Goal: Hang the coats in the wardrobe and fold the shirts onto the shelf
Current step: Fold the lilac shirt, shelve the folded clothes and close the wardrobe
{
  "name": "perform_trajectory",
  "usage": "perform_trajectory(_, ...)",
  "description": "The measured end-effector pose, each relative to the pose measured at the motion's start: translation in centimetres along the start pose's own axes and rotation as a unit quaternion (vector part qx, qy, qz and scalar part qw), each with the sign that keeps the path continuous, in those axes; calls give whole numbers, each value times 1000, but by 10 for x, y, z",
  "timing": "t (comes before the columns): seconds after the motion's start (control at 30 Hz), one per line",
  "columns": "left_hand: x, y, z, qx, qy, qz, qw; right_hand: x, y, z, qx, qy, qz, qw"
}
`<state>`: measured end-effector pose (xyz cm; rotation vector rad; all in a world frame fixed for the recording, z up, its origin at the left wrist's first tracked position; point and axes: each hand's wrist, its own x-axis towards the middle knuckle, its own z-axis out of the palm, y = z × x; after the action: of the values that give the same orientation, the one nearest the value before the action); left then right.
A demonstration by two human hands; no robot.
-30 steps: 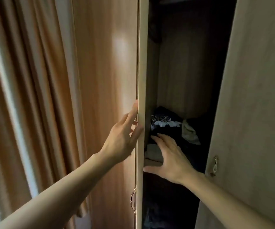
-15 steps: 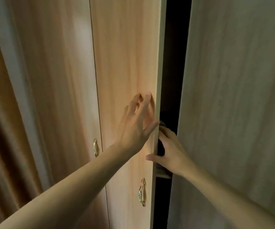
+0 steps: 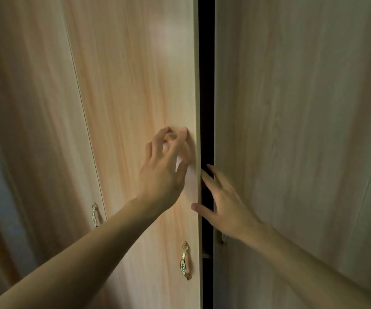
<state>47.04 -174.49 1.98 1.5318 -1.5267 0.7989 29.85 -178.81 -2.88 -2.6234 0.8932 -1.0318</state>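
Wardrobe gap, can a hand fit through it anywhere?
Only the dark slit between the left door and right door is free, above and below the right hand. Its fingers crowd the middle. It looks narrow: a tight squeeze.

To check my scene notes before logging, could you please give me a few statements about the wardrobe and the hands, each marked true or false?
1. The left hand touches the face of the light wardrobe door with its fingertips. True.
2. The wardrobe is fully shut. False: a narrow dark gap shows between that door and the right door.
3. The right hand holds the gold handle. False: it is at the door's edge by the gap; the handle hangs lower, untouched.
4. Neither hand holds a garment. True.
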Motion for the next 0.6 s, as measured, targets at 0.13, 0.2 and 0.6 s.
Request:
perform_trajectory(0.13,8,-5,12,36,-30,21,999,8,9,0,9,7,0,1000)
perform_trajectory(0.2,14,-9,19,49,-43,31,997,12,13,-1,2,12,1,1000)
perform_trajectory(0.6,35,-28,57,86,-84,78,990,53,40,-18,-193,132,59,970)
